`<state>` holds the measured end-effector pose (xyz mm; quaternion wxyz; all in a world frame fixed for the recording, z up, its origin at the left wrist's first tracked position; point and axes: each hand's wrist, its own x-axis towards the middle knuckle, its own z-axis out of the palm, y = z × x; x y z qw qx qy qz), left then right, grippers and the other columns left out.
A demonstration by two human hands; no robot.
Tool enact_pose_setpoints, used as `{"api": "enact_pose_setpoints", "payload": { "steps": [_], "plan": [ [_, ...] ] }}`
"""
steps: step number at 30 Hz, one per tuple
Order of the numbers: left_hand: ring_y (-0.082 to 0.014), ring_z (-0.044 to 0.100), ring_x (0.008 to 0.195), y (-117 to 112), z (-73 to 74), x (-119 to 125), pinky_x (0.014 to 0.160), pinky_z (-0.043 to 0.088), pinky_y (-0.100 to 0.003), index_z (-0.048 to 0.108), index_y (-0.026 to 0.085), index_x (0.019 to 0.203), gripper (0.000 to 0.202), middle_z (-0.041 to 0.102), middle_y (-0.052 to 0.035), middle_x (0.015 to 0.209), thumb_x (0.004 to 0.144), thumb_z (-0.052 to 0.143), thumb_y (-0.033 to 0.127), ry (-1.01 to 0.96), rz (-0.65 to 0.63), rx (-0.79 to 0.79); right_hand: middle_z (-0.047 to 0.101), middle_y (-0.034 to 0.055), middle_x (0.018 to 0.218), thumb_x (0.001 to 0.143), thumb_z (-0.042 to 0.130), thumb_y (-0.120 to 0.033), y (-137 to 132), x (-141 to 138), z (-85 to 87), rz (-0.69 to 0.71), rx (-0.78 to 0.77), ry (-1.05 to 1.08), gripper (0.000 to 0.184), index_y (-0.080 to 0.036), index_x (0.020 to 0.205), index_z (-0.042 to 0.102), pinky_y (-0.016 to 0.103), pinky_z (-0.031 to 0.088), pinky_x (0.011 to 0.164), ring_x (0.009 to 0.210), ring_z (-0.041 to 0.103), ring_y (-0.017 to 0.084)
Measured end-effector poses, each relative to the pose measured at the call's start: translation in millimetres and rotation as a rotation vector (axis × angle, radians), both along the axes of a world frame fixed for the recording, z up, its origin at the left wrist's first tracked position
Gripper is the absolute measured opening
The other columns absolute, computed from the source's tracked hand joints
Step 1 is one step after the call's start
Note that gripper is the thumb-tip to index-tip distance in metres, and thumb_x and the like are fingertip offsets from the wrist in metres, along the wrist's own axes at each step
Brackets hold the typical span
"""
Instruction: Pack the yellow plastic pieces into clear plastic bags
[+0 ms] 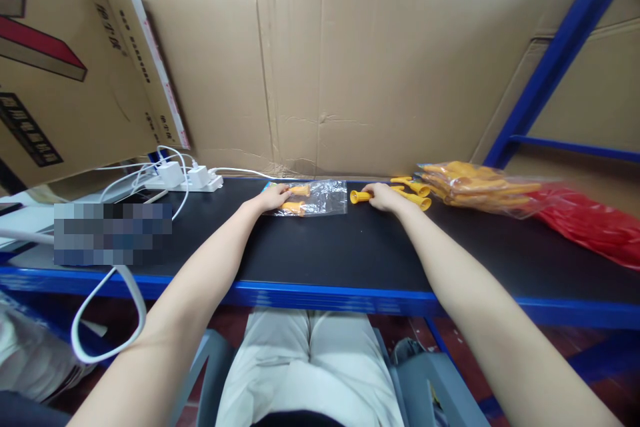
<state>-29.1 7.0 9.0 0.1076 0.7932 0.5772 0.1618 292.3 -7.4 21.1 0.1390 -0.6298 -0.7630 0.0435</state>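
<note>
My left hand [273, 197] is closed on the left end of a clear plastic bag [327, 199], which lies flat on the black tabletop. Inside that bag are yellow plastic pieces [296, 207] with flared ends; a blue patch shows at the bag's left edge. To the right, my right hand [383, 197] grips a yellow plastic horn-shaped piece [360, 197], its flared open end pointing left. Its fingertips are partly hidden. Just beyond my right wrist lie more loose yellow horn-shaped pieces [419, 197], partly covered by the arm.
A large clear bag of yellow pieces [470, 185] and a heap of red plastic [593, 223] lie on the right. White chargers on a power strip [213, 181] and cables [131, 180] are on the left. Cardboard [350, 80] walls the back; a blue edge [330, 295] runs in front.
</note>
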Motion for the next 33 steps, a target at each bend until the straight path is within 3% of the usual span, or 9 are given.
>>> {"api": "enact_pose_setpoints", "payload": {
  "steps": [3, 7, 11, 15, 19, 23, 28, 33],
  "plan": [
    [-0.0205, 0.045, 0.118, -0.6, 0.6, 0.3, 0.098, 0.033, -0.027, 0.046, 0.016, 0.126, 0.050, 0.048, -0.0081, 0.131, 0.085, 0.031, 0.040, 0.005, 0.001, -0.006, 0.065, 0.0075, 0.101, 0.071, 0.054, -0.009, 1.1, -3.3, 1.6, 0.047, 0.019, -0.002, 0.040, -0.015, 0.110, 0.060, 0.024, 0.043, 0.080, 0.092, 0.059, 0.018],
    [-0.0198, 0.045, 0.119, -2.5, 2.2, 1.0, 0.098, 0.032, -0.026, 0.045, 0.015, 0.127, 0.051, 0.048, -0.0084, 0.132, 0.085, 0.031, 0.041, 0.016, 0.002, -0.005, 0.064, 0.0102, 0.103, 0.071, 0.060, -0.023, -0.4, -2.8, 6.2, -0.039, 0.014, -0.091, 0.043, -0.014, 0.114, 0.059, 0.027, 0.044, 0.075, 0.090, 0.060, 0.020],
    [-0.0201, 0.044, 0.120, -4.1, 3.6, 1.8, 0.099, 0.031, -0.026, 0.046, 0.014, 0.127, 0.051, 0.046, -0.0091, 0.133, 0.086, 0.031, 0.039, 0.021, -0.008, -0.003, 0.066, 0.0106, 0.098, 0.069, 0.058, -0.017, -7.5, -1.6, 14.3, -0.117, -0.054, -0.170, 0.027, -0.016, 0.095, 0.067, 0.028, 0.044, 0.069, 0.082, 0.062, 0.021],
    [-0.0200, 0.044, 0.120, -4.2, 3.8, 2.1, 0.100, 0.030, -0.026, 0.045, 0.012, 0.127, 0.051, 0.046, -0.0095, 0.133, 0.086, 0.031, 0.038, 0.013, -0.005, -0.003, 0.067, 0.0094, 0.090, 0.069, 0.057, -0.018, -17.2, -4.9, 26.0, -0.132, -0.015, -0.148, 0.026, -0.017, 0.092, 0.068, 0.027, 0.044, 0.066, 0.075, 0.062, 0.020],
    [-0.0199, 0.044, 0.120, -3.5, 3.5, 1.9, 0.100, 0.031, -0.026, 0.045, 0.013, 0.128, 0.052, 0.046, -0.0091, 0.133, 0.085, 0.031, 0.039, 0.015, -0.009, -0.008, 0.068, 0.0073, 0.087, 0.070, 0.057, -0.022, -23.4, -13.7, 35.0, -0.048, 0.085, -0.060, 0.025, -0.017, 0.092, 0.068, 0.023, 0.043, 0.064, 0.075, 0.061, 0.017],
    [-0.0207, 0.045, 0.119, -3.3, 3.2, 1.7, 0.099, 0.032, -0.027, 0.046, 0.013, 0.126, 0.051, 0.048, -0.0088, 0.132, 0.085, 0.032, 0.039, 0.012, -0.016, 0.004, 0.068, 0.0047, 0.080, 0.067, 0.059, -0.021, -28.4, -25.4, 37.0, 0.091, 0.035, -0.034, 0.022, -0.017, 0.086, 0.070, 0.022, 0.042, 0.059, 0.068, 0.060, 0.015],
    [-0.0182, 0.039, 0.124, -2.7, 2.7, 3.0, 0.102, 0.027, -0.025, 0.042, 0.013, 0.130, 0.052, 0.042, -0.0079, 0.136, 0.086, 0.029, 0.037, 0.042, -0.007, -0.004, 0.067, 0.0031, 0.070, 0.065, 0.061, -0.020, -29.0, -36.1, 29.0, 0.201, -0.058, -0.053, 0.018, -0.016, 0.079, 0.071, 0.021, 0.040, 0.053, 0.060, 0.059, 0.013],
    [-0.0156, 0.030, 0.130, -4.3, 4.7, 8.8, 0.106, 0.018, -0.024, 0.036, 0.010, 0.134, 0.054, 0.035, -0.0086, 0.141, 0.086, 0.026, 0.033, 0.096, -0.116, 0.016, 0.066, 0.0029, 0.067, 0.069, 0.058, -0.027, -26.7, -44.2, 20.7, 0.209, -0.043, -0.057, 0.016, -0.017, 0.075, 0.070, 0.020, 0.038, 0.052, 0.057, 0.058, 0.013]
  ]
}}
